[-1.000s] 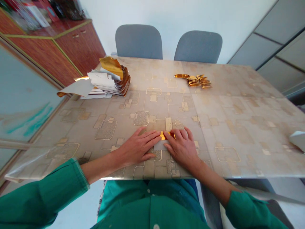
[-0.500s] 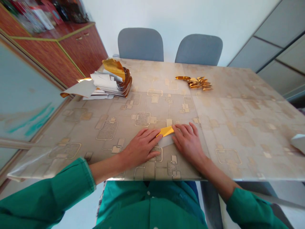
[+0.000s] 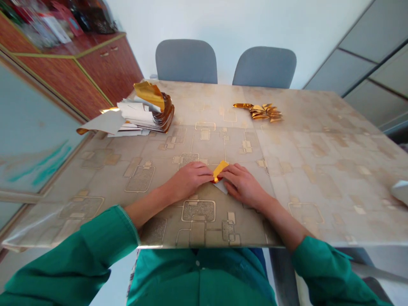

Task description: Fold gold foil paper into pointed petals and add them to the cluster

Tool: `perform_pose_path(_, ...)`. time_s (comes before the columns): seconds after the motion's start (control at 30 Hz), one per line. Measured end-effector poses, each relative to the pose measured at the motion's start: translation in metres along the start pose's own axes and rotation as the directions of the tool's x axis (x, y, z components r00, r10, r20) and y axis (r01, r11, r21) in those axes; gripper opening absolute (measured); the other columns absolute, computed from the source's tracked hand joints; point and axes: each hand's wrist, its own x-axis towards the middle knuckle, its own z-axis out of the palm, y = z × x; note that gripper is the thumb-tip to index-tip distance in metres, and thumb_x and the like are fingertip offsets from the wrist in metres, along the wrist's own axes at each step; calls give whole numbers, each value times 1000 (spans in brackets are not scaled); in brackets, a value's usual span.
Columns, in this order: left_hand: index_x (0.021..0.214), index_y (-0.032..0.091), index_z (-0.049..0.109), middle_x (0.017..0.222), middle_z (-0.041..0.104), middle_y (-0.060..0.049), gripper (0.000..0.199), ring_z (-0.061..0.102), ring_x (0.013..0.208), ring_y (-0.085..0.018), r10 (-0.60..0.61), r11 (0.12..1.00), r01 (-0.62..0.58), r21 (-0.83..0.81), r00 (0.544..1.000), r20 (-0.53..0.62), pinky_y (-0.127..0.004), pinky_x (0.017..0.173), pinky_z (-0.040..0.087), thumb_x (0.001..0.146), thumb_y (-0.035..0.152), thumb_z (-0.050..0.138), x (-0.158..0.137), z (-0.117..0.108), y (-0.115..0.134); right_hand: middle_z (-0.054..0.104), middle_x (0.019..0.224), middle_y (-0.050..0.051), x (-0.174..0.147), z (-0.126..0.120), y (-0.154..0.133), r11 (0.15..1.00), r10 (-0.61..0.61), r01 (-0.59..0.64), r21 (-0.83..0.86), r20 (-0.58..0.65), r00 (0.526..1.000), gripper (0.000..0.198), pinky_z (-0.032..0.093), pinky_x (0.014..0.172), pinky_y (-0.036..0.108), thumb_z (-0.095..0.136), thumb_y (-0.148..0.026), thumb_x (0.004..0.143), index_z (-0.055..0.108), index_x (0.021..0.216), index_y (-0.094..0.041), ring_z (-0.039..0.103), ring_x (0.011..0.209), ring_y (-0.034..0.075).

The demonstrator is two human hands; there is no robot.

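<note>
A sheet of gold foil paper [image 3: 219, 171], partly folded with its white back showing below, lies between my hands on the table [image 3: 204, 229]. My left hand [image 3: 191, 179] grips its left edge, fingers pressed together and pointing right. From the other side my right hand [image 3: 241, 183] pinches the paper, fingers curled over it. The fingertips hide part of the folded edges. Farther off on the right is a small cluster of folded gold paper pieces [image 3: 265, 112]. A stack of gold paper sheets with white backs [image 3: 140, 114] sits at the far left.
Two grey chairs [image 3: 186, 61] stand behind the table's far edge, against the wall. A reddish wooden cabinet [image 3: 105, 68] carrying assorted items is at the back left. At the right table edge lies a whitish object [image 3: 400, 191], partly cut off.
Both hands have drawn closer together. The gold paper has turned more upright and bent between the fingers, and my left hand has gone from lying flat to gripping it.
</note>
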Motion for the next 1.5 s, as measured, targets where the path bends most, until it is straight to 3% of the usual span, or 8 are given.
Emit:
perform_pose_path(0.17,125,22,63,119,68,-5,30,55,117,-20,81,997,-82,17,996,29,-40,102,45,99,17,48,0,-2,-7,65,109,8,-1,0,0,999,-37,38,19,-60,998,27,47,92,38,49,-12,91,64,112,-19,55,103,20)
perform_pose_path(0.47,117,19,65,109,69,-5,26,60,107,-18,114,985,-123,123,991,74,-41,105,42,101,17,45,6,-8,4,67,122,6,-12,1,12,998,-37,32,-56,-90,995,24,32,112,48,51,-16,95,67,112,-21,57,118,20)
perform_pose_path(0.67,117,22,65,108,69,-5,27,61,107,-17,181,977,-189,99,980,89,-36,99,48,102,17,43,10,-6,4,68,104,8,-12,-4,7,992,-48,34,-123,-113,992,22,44,94,38,52,-25,97,72,104,-21,56,101,20)
perform_pose_path(0.8,115,20,67,103,69,-5,27,61,101,-18,200,974,-208,90,976,90,-33,91,50,103,21,43,13,-5,6,68,98,8,-13,-3,3,982,-72,55,-182,-88,993,23,44,83,34,50,-19,97,71,106,-18,54,94,21)
perform_pose_path(1.0,111,21,67,102,71,-5,25,61,92,-17,220,968,-220,119,975,15,-32,83,49,103,21,43,11,2,5,70,100,6,-25,0,0,969,-158,135,-207,-97,983,21,43,84,35,50,-22,99,70,105,-19,56,94,21)
perform_pose_path(1.2,104,21,69,105,72,-3,23,63,96,-18,253,965,-253,73,967,9,-32,84,48,102,26,46,14,1,-2,67,110,9,-30,2,-11,981,-58,45,-188,-65,996,19,44,88,38,53,-30,97,67,105,-18,55,100,23)
perform_pose_path(1.33,100,21,69,105,72,-3,25,63,96,-18,275,957,-277,85,961,35,-32,84,49,103,23,44,15,0,-4,67,106,8,-28,8,-16,975,0,-21,-220,-96,995,19,45,84,37,56,-34,96,66,98,-18,53,96,23)
perform_pose_path(1.5,101,19,68,105,72,-5,27,64,95,-19,253,964,-251,82,967,-14,-32,84,51,102,19,41,14,2,-2,68,102,8,-26,12,-20,970,33,-64,-236,-136,990,22,44,81,36,57,-38,95,66,93,-18,52,93,23)
